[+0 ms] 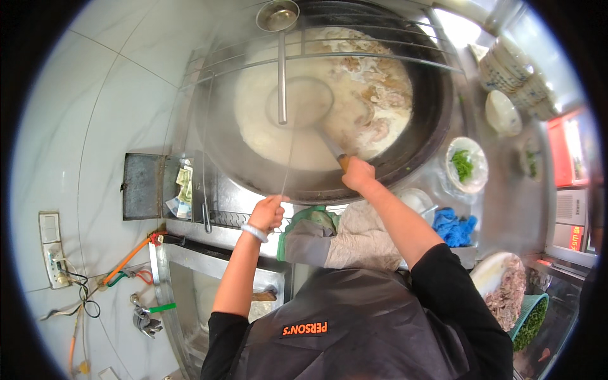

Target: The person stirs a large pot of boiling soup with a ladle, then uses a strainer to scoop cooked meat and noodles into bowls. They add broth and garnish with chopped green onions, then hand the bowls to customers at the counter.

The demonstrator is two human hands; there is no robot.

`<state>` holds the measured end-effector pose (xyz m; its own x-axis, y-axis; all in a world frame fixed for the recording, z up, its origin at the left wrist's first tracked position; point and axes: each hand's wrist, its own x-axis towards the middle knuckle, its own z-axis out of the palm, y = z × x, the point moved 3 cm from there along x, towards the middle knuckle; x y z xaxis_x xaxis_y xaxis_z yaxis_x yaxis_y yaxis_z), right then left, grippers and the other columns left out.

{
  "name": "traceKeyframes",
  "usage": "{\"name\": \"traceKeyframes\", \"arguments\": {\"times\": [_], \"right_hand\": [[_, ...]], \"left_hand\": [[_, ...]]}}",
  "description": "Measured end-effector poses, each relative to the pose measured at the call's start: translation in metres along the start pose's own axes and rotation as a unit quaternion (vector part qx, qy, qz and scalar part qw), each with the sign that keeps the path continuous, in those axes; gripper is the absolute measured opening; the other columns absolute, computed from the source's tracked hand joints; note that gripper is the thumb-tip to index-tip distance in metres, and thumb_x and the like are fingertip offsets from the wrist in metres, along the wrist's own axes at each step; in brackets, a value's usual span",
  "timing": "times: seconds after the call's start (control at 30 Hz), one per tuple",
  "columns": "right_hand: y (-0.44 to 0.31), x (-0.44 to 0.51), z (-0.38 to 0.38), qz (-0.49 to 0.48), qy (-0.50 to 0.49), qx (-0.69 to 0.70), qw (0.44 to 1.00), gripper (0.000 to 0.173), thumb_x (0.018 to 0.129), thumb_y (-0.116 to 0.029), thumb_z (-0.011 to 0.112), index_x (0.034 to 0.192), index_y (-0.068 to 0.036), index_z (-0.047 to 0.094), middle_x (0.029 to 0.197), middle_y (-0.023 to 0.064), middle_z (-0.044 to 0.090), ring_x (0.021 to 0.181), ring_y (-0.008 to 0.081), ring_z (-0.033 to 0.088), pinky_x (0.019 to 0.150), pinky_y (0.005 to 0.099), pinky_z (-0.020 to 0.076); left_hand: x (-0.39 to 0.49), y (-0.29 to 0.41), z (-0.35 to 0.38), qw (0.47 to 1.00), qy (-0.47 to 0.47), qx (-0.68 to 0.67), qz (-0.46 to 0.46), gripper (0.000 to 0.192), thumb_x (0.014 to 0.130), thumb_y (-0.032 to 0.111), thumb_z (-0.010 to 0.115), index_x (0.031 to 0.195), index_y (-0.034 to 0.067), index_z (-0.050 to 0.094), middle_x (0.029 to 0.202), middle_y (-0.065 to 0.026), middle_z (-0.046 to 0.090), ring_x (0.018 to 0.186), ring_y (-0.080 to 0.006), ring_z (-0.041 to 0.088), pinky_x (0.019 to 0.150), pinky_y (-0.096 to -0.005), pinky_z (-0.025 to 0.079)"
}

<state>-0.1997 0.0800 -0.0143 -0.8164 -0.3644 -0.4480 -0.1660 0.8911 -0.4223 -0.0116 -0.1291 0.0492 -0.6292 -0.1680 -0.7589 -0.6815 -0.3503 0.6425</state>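
Observation:
A very large dark wok [434, 109] holds steaming, cloudy broth [266, 142] with pieces of meat [382, 97] at its right side. My right hand [358, 174] is closed on the wooden handle of a round strainer [304, 102], whose head lies in the broth. Near the wok's front rim, my left hand [267, 213] grips a thin metal rod [288, 171] that reaches up over the broth; its far end is lost in steam. A metal ladle [278, 16] rests on the wire rack [327, 55] across the wok, its handle pointing towards me.
Cloths [365, 237] lie along the front edge. To the right are a bowl of chopped greens [461, 164], a blue cloth [453, 227], stacked bowls [508, 66], a plate of sliced meat [503, 289] and a green basket of herbs [531, 323]. An open metal box [142, 186] with banknotes is at left.

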Motion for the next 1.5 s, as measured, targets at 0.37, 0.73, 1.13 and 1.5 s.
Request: {"name": "traceKeyframes", "arguments": {"times": [0.37, 0.73, 1.13, 1.5], "right_hand": [[0.006, 0.009, -0.008, -0.006, -0.009, -0.019, 1.000, 0.035, 0.071, -0.016, 0.063, 0.103, -0.002, 0.058, 0.102, 0.0176, 0.065, 0.101, 0.0319, 0.061, 0.087, 0.0408, 0.0459], [0.006, 0.001, -0.015, -0.005, -0.024, -0.013, 1.000, 0.029, 0.075, -0.014, 0.063, 0.102, -0.003, 0.060, 0.102, 0.0153, 0.066, 0.100, 0.0310, 0.061, 0.087, 0.0422, 0.0441], [0.009, 0.002, -0.012, -0.002, -0.005, -0.003, 1.000, 0.027, 0.076, -0.015, 0.061, 0.101, -0.004, 0.061, 0.101, 0.0158, 0.066, 0.100, 0.0309, 0.062, 0.086, 0.0417, 0.0452], [0.008, -0.001, -0.015, -0.006, -0.015, -0.013, 1.000, 0.026, 0.077, -0.015, 0.060, 0.101, -0.006, 0.062, 0.102, 0.0149, 0.066, 0.099, 0.0305, 0.062, 0.085, 0.0401, 0.0466]], "left_hand": [[-0.008, -0.016, 0.019, 0.999, -0.020, -0.030, -0.021, 0.025, 0.095, 0.023, 0.048, 0.108, 0.003, 0.054, 0.059, 0.0072, 0.032, 0.044, -0.0022, 0.025, 0.037, -0.0190, 0.018], [0.046, 0.008, 0.047, 0.996, -0.011, -0.086, 0.036, 0.028, 0.096, 0.022, 0.045, 0.112, 0.001, 0.053, 0.060, 0.0053, 0.036, 0.043, -0.0036, 0.026, 0.037, -0.0211, 0.019], [-0.018, -0.030, 0.043, 0.997, 0.022, -0.076, 0.001, 0.026, 0.095, 0.024, 0.048, 0.106, 0.001, 0.054, 0.059, 0.0071, 0.031, 0.044, -0.0026, 0.024, 0.038, -0.0196, 0.018], [-0.038, -0.049, 0.025, 0.999, 0.013, -0.051, -0.014, 0.027, 0.097, 0.023, 0.046, 0.111, 0.001, 0.054, 0.059, 0.0070, 0.034, 0.044, -0.0024, 0.026, 0.037, -0.0196, 0.020]]}}
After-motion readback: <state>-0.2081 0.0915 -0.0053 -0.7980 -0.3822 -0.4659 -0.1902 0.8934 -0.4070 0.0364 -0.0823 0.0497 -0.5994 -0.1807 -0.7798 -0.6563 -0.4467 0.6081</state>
